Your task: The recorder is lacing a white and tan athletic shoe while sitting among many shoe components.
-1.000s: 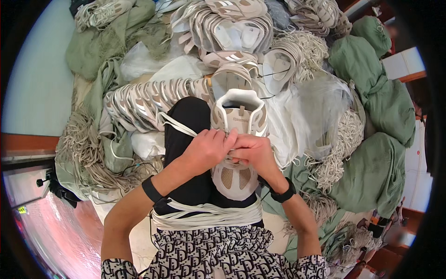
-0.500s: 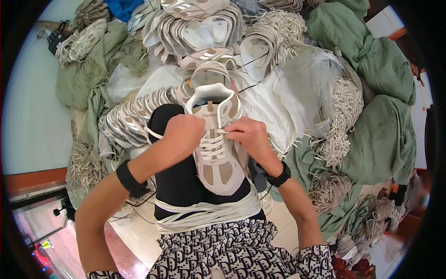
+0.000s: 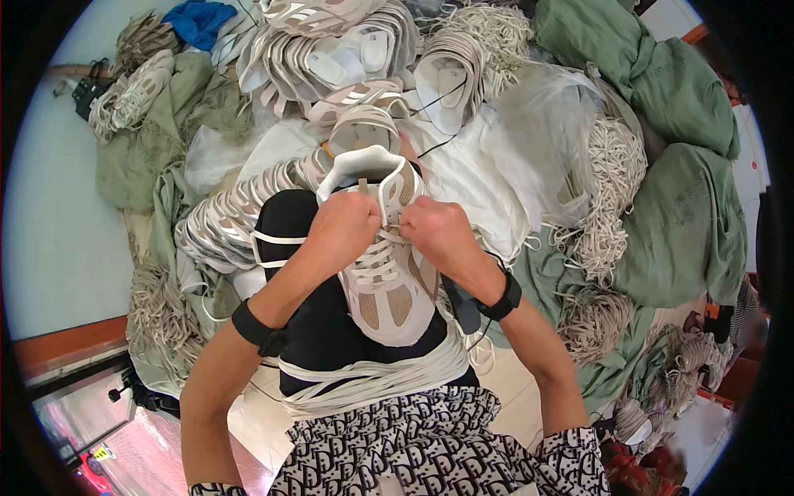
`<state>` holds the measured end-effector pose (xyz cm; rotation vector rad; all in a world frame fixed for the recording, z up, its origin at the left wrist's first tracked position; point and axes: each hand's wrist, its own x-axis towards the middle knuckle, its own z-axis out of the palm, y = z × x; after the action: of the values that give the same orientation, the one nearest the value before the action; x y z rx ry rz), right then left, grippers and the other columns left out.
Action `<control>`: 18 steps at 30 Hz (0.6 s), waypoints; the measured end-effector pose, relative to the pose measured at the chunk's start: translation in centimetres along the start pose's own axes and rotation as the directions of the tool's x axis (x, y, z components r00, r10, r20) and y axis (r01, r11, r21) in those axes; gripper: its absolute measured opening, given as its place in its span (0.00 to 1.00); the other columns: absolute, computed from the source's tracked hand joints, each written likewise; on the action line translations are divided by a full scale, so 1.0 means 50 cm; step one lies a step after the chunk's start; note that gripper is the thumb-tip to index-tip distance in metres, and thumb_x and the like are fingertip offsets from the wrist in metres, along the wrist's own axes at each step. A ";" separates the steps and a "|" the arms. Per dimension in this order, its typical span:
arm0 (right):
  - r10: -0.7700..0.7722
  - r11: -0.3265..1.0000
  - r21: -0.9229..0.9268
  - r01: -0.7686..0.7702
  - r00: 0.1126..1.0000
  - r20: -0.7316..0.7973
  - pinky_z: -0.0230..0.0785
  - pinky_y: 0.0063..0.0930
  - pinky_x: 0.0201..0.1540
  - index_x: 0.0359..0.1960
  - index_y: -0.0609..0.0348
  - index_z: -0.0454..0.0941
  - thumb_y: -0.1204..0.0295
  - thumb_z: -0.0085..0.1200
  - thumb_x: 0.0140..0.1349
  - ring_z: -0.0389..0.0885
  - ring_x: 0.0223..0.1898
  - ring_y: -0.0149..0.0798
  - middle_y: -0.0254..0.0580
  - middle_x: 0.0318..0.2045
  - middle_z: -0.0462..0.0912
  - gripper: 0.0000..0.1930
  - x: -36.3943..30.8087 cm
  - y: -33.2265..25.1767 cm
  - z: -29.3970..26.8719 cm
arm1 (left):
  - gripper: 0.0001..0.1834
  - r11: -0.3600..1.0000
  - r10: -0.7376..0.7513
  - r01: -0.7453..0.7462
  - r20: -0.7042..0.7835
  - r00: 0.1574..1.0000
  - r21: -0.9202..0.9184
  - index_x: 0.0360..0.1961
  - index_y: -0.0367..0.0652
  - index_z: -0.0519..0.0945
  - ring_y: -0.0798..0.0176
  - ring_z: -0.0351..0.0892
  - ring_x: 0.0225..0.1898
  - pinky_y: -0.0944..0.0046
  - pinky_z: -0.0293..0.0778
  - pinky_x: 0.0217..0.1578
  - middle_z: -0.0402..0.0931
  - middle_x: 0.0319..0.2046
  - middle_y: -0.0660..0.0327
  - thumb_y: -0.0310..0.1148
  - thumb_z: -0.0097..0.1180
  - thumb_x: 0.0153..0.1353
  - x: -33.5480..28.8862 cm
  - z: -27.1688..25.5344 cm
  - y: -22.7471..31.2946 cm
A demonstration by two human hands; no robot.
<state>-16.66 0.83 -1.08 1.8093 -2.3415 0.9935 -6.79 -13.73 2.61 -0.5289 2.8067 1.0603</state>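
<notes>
A beige and white sneaker (image 3: 387,306) rests on my black-clad lap, its toe toward me. Flat cream lace crosses its lower eyelets. My left hand (image 3: 347,221) is closed at the upper left of the lacing; a loose length of shoelace (image 3: 279,239) trails out to its left. Opposite it, my right hand (image 3: 434,230) pinches at the upper right eyelets, fingertips closed near the lace. The fingertips of both hands almost meet over the tongue, and what lies inside each pinch is partly hidden. A bundle of cream laces (image 3: 376,380) lies across my thighs.
Stacked shoe uppers (image 3: 240,207) lie left of my knees, with more uppers (image 3: 331,58) piled ahead. A tangle of laces (image 3: 612,198) and green sacks (image 3: 674,223) are at the right. A clear plastic bag (image 3: 546,140) sits on white cloth. A pale table (image 3: 66,207) stands left.
My right hand has risen slightly along the lacing, and my left hand has shifted right, closer to it. The view has shifted a little; the sneaker stays on my lap.
</notes>
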 end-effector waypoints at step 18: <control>0.409 0.647 0.623 -0.439 0.890 0.202 0.63 0.22 0.21 0.23 0.62 0.73 0.79 0.57 0.40 0.70 0.17 0.28 0.37 0.15 0.74 0.07 -0.016 0.009 0.019 | 0.07 0.983 0.035 0.004 0.206 0.978 -0.182 0.21 0.34 0.77 0.67 0.70 0.12 0.68 0.66 0.15 0.72 0.14 0.59 0.25 0.46 0.47 0.040 0.000 0.005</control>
<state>-16.46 1.11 -2.38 1.3989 -2.7323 2.0946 -8.73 -14.11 2.35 -0.3860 2.5523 1.3019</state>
